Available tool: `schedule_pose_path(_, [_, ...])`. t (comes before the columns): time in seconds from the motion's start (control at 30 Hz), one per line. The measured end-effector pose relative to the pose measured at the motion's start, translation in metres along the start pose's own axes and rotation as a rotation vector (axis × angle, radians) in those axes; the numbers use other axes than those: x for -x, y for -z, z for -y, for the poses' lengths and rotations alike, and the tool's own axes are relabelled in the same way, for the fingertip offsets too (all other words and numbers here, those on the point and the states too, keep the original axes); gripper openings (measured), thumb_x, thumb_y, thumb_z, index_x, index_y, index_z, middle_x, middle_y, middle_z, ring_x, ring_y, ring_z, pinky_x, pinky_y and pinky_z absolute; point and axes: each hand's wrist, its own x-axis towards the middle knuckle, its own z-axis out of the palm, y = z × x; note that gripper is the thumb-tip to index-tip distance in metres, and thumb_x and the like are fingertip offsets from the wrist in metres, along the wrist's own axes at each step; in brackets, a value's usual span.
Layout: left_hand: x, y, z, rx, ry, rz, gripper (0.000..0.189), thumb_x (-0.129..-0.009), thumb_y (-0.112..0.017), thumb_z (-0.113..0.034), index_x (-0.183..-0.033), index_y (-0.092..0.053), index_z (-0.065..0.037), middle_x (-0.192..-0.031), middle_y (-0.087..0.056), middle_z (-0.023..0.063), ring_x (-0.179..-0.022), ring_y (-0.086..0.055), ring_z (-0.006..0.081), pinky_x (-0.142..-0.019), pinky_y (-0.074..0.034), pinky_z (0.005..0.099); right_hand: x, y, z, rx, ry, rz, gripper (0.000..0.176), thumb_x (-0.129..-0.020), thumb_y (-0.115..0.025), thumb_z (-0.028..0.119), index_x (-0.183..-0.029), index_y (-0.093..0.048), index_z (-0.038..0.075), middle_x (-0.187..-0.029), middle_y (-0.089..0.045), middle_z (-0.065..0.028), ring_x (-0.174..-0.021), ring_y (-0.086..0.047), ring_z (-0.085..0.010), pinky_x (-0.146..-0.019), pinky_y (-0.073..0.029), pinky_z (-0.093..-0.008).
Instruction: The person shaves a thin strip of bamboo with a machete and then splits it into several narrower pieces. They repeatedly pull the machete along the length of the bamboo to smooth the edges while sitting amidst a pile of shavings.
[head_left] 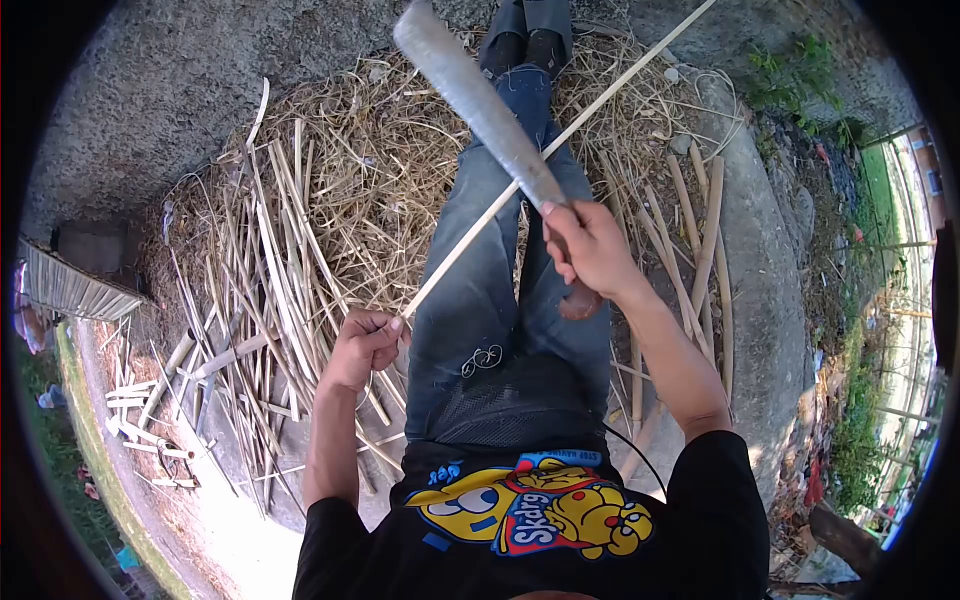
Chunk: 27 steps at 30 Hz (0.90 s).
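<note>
My right hand [590, 252] is closed around the handle of a machete [478, 100], whose broad grey blade points up and to the left. The curved brown butt of the handle shows below my fist. Between thumb and fingers, my left hand [362, 350] pinches the near end of a long, thin bamboo strip [466, 243]. From there the strip runs diagonally up to the right, over my jeans [460, 290], and crosses the blade in this view. A small curl of shaving [482, 361] lies on my lap.
Split bamboo pieces [270, 260] lie heaped on my left, with cut lengths [150, 400] farther out. More bamboo poles [706, 250] lie to my right. Shavings [390, 190] cover the ground around my legs. A grey wall [220, 60] stands ahead.
</note>
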Motion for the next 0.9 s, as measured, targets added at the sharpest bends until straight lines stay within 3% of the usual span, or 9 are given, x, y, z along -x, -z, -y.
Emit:
schedule_pose_path(0.07, [-0.008, -0.01, -0.004, 0.021, -0.005, 0.038, 0.036, -0.101, -0.062, -0.024, -0.08, -0.067, 0.005, -0.049, -0.035, -0.0051, -0.039, -0.023, 0.005, -0.041, -0.016, 0.0272, 0.011, -0.03, -0.029, 0.196, 0.085, 0.135, 0.036, -0.101, -0.062, 0.028, -0.08, -0.063, -0.001, -0.059, -0.057, -0.0039, -0.052, -0.055, -0.0116, -0.05, -0.043, -0.0327])
schedule_pose_path(0.17, [-0.003, -0.005, -0.002, 0.103, 0.083, 0.125, 0.038, -0.102, -0.063, -0.026, -0.083, -0.067, 0.006, -0.049, -0.031, -0.0067, -0.039, -0.022, 0.0047, -0.041, -0.015, 0.0273, 0.004, -0.03, -0.029, 0.301, 0.265, 0.053, 0.036, -0.1, -0.064, 0.029, -0.085, -0.064, -0.003, -0.058, -0.057, -0.0059, -0.053, -0.055, -0.0132, -0.052, -0.044, -0.0342])
schedule_pose_path(0.3, [0.012, 0.016, 0.0, 0.249, 0.161, 0.185, 0.036, -0.103, -0.06, -0.025, -0.086, -0.067, 0.006, -0.05, -0.027, -0.0082, -0.04, -0.018, 0.0052, -0.042, -0.013, 0.0283, -0.022, 0.007, 0.012, -0.006, 0.226, -0.225, 0.039, -0.105, -0.057, 0.033, -0.08, -0.057, 0.002, -0.058, -0.051, -0.0005, -0.045, -0.047, -0.0069, -0.041, -0.038, -0.0251])
schedule_pose_path(0.37, [0.013, 0.017, 0.004, 0.328, 0.178, 0.219, 0.035, -0.103, -0.06, -0.024, -0.086, -0.067, 0.005, -0.05, -0.028, -0.0083, -0.04, -0.017, 0.0051, -0.042, -0.013, 0.028, -0.029, 0.017, 0.016, -0.056, 0.206, -0.25, 0.04, -0.105, -0.056, 0.034, -0.081, -0.057, 0.002, -0.058, -0.051, -0.0008, -0.045, -0.048, -0.0074, -0.041, -0.038, -0.0253])
schedule_pose_path(0.57, [0.013, 0.019, 0.014, 0.406, 0.2, 0.231, 0.035, -0.103, -0.061, -0.025, -0.086, -0.067, 0.005, -0.049, -0.027, -0.0084, -0.039, -0.018, 0.0051, -0.04, -0.012, 0.0279, 0.003, -0.005, -0.001, 0.098, 0.05, 0.006, 0.038, -0.105, -0.056, 0.033, -0.084, -0.06, 0.002, -0.057, -0.051, 0.0007, -0.044, -0.047, -0.008, -0.042, -0.039, -0.0267])
schedule_pose_path(0.63, [0.019, 0.026, 0.015, 0.409, 0.195, 0.19, 0.034, -0.102, -0.061, -0.024, -0.086, -0.067, 0.005, -0.049, -0.026, -0.0084, -0.038, -0.018, 0.0053, -0.039, -0.012, 0.0281, -0.002, 0.007, 0.0, 0.151, 0.054, -0.096, 0.039, -0.104, -0.056, 0.034, -0.084, -0.059, 0.001, -0.058, -0.051, 0.0003, -0.043, -0.046, -0.008, -0.042, -0.039, -0.0263])
schedule_pose_path(0.8, [0.018, 0.026, 0.006, 0.358, 0.18, 0.227, 0.034, -0.102, -0.061, -0.024, -0.087, -0.067, 0.005, -0.048, -0.026, -0.0083, -0.037, -0.017, 0.0055, -0.039, -0.012, 0.0283, -0.02, 0.028, 0.022, -0.1, 0.145, -0.261, 0.041, -0.105, -0.055, 0.036, -0.08, -0.056, 0.003, -0.058, -0.051, -0.0008, -0.042, -0.045, -0.0077, -0.04, -0.038, -0.0251])
schedule_pose_path(0.9, [0.005, 0.01, -0.007, 0.372, 0.187, 0.243, 0.034, -0.103, -0.06, -0.024, -0.087, -0.067, 0.005, -0.049, -0.026, -0.008, -0.038, -0.017, 0.0056, -0.039, -0.011, 0.0285, 0.004, -0.004, 0.008, 0.01, -0.001, 0.078, 0.039, -0.104, -0.056, 0.033, -0.079, -0.057, 0.003, -0.058, -0.052, -0.001, -0.044, -0.048, -0.0077, -0.04, -0.038, -0.0258])
